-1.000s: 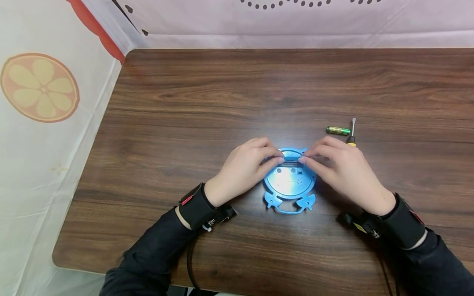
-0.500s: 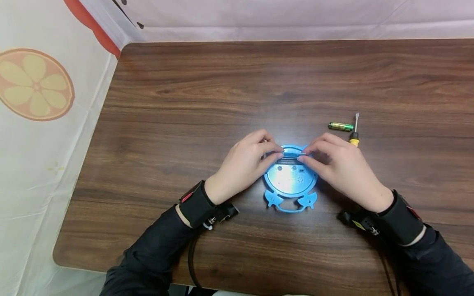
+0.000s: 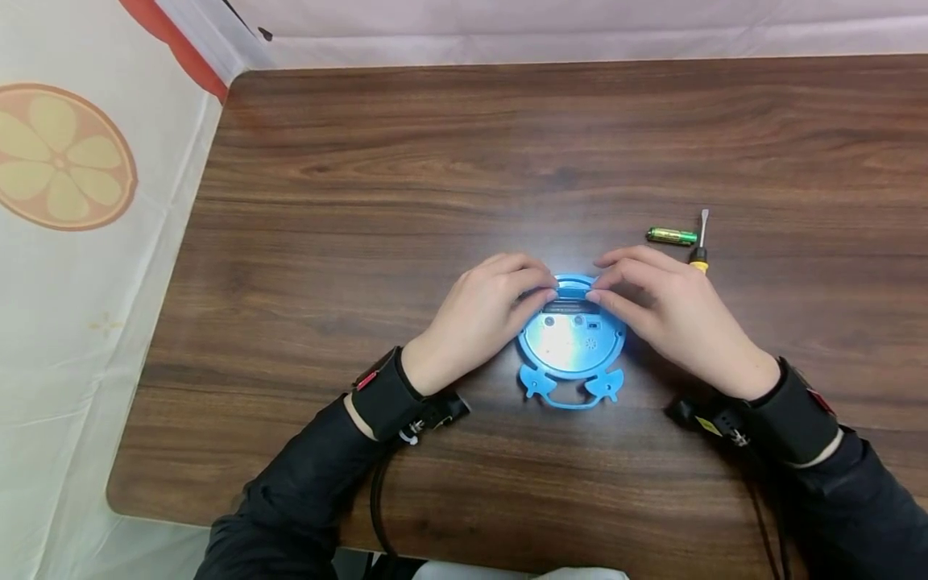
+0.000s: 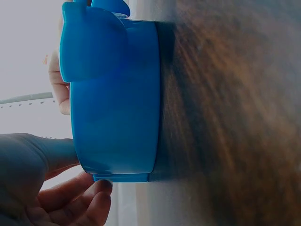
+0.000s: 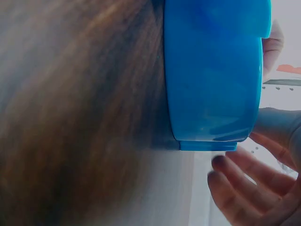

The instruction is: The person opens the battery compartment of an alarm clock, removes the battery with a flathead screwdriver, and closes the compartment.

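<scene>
Since the earlier frame: both hands shifted slightly up the blue toy [image 3: 573, 342]. Toy: round, blue plastic, two small feet, back upward, dark slot at top; lies mid-counter [image 3: 406, 177]. Left hand [image 3: 474, 318] and right hand [image 3: 670, 314]: grip pinched on the toy's top edge. Fingertips hide the slot's ends. Battery [image 3: 670, 235] and screwdriver [image 3: 700, 242] nearby, right.

table [image 3: 406, 185]: dark wood grain
battery [image 3: 670, 236]: green, on table's right side
screwdriver [image 3: 700, 242]: just beside battery, yellow collar
</scene>
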`<state>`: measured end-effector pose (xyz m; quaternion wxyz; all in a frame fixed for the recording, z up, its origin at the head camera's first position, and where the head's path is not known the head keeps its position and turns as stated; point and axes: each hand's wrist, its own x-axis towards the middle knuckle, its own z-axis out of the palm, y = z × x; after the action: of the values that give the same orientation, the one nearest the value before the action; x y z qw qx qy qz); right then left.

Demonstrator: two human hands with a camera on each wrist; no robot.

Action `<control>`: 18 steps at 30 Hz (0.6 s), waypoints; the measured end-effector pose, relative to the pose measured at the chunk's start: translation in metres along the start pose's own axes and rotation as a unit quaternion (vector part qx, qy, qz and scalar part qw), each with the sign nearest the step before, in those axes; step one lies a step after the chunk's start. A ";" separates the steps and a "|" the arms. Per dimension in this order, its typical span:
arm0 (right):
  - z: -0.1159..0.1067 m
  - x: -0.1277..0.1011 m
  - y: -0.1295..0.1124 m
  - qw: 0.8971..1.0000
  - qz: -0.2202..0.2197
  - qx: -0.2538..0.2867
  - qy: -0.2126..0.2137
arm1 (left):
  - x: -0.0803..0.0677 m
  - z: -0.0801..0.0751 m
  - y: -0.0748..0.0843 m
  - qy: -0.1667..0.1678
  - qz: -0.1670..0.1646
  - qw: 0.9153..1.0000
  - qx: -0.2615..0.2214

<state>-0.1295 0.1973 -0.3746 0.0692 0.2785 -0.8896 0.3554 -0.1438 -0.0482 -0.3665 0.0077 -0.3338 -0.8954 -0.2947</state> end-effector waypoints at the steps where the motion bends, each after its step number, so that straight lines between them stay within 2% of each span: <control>1: 0.000 0.000 0.000 1.000 0.001 0.005 -0.003 | 0.000 0.000 0.000 -0.001 0.001 1.000 -0.003; 8: 0.000 0.001 -0.001 1.000 -0.003 0.006 -0.010 | 0.000 -0.002 0.002 0.002 0.007 1.000 -0.016; 18: 0.000 0.001 -0.007 1.000 -0.007 0.003 -0.014 | -0.002 -0.004 0.006 0.010 0.015 1.000 -0.004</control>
<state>-0.1268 0.1928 -0.3699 0.0581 0.2899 -0.8876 0.3532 -0.1392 -0.0485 -0.3602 0.0196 -0.3440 -0.8891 -0.3014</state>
